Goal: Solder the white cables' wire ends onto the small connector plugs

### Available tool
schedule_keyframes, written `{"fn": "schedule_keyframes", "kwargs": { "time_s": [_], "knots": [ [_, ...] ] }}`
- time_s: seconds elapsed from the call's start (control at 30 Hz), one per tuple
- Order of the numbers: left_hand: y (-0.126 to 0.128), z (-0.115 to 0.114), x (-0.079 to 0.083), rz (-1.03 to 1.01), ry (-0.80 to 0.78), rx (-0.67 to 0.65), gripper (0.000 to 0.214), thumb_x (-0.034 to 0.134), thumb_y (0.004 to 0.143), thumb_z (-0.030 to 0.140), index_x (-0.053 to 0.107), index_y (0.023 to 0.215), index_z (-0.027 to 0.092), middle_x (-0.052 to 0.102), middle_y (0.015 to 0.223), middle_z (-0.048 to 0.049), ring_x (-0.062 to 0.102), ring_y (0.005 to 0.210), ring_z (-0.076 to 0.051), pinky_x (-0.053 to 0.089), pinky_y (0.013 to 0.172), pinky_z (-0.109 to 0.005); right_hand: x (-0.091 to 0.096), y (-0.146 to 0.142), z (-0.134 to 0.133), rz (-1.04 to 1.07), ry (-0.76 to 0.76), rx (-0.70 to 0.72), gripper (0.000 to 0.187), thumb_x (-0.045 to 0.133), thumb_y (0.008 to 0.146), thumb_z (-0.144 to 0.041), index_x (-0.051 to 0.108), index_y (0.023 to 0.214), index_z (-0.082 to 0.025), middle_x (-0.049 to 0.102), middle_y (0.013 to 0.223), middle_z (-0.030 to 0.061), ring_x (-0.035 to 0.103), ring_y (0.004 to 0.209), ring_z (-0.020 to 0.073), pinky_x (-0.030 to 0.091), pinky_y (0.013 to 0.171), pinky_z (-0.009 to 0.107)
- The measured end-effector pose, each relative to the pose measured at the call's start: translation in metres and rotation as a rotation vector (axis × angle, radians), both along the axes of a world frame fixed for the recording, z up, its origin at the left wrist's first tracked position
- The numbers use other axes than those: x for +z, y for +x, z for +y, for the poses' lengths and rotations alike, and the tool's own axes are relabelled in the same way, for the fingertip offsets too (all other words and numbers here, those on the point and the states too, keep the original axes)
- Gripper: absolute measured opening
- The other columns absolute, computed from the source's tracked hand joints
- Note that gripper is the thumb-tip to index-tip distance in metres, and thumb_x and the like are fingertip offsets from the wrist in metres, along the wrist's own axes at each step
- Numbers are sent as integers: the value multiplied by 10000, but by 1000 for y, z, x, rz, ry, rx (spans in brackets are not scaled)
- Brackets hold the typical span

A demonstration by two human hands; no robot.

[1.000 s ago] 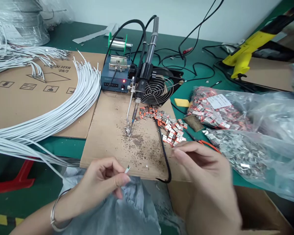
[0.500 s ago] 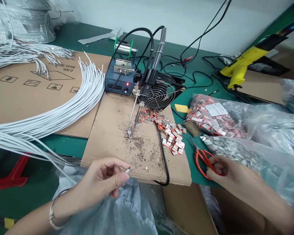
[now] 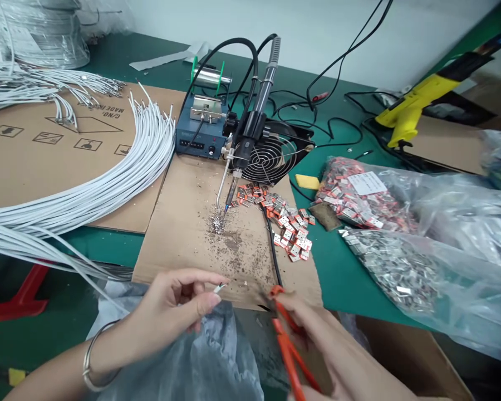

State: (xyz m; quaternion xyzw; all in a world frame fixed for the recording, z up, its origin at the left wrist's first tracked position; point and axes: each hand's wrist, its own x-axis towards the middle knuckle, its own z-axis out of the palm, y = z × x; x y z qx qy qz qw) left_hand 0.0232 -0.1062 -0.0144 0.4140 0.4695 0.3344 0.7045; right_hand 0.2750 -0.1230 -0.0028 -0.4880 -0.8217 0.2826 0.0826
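In our left hand [image 3: 183, 303] we pinch a white cable [image 3: 217, 289] between thumb and forefinger, its short end poking out past the fingertips with fine wires showing at the tip, just by the near edge of the cardboard [image 3: 183, 228]. Our right hand [image 3: 321, 337] is closed around the orange-handled scissors [image 3: 284, 346], which point toward the cable end but stand apart from it; their blades are blurred, so we cannot tell whether they are parted. Beyond our hands, the soldering iron [image 3: 245, 149] hangs tip-down in its stand over a patch of grey crumbs on the cardboard, between the blue station [image 3: 197, 138] and the round fan [image 3: 271, 159]. To the right of the tip we see a loose pile of orange and metal connectors [image 3: 292, 231], and farther right, on the green table [image 3: 329, 278], a bag of similar pieces [image 3: 348, 195] and another of silvery parts [image 3: 394, 273]. A thick bundle of white cables [image 3: 121, 181] curves along our left.
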Motion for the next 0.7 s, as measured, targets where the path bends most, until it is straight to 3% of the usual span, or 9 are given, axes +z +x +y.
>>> {"fn": "schedule_keyframes", "kwargs": {
  "time_s": [0.17, 0.37, 0.7],
  "knots": [
    [0, -1, 1, 17, 26, 2, 248, 636, 751, 242, 693, 970, 139, 467, 522, 63, 455, 405, -54, 362, 423, -180, 5, -14, 4, -20, -70, 67, 602, 665, 649, -247, 509, 1230, -236, 657, 1043, 128, 659, 894, 300, 570, 690, 359],
    [-1, -3, -3, 18, 37, 18, 202, 638, 752, 237, 683, 926, 146, 486, 516, 60, 464, 399, -62, 361, 416, -186, 8, -18, 5, -4, 13, 86, 421, 624, 737, -320, 573, 1145, -228, 682, 946, 127, 679, 824, 285, 581, 634, 340],
    [2, -1, -1, 32, 33, 15, 200, 639, 745, 228, 671, 918, 133, 481, 519, 69, 452, 393, -46, 352, 412, -171, 6, -19, 3, 25, 134, 104, 284, 515, 821, -262, 565, 1098, -225, 695, 865, 107, 682, 730, 239, 571, 576, 290]
  ]
}}
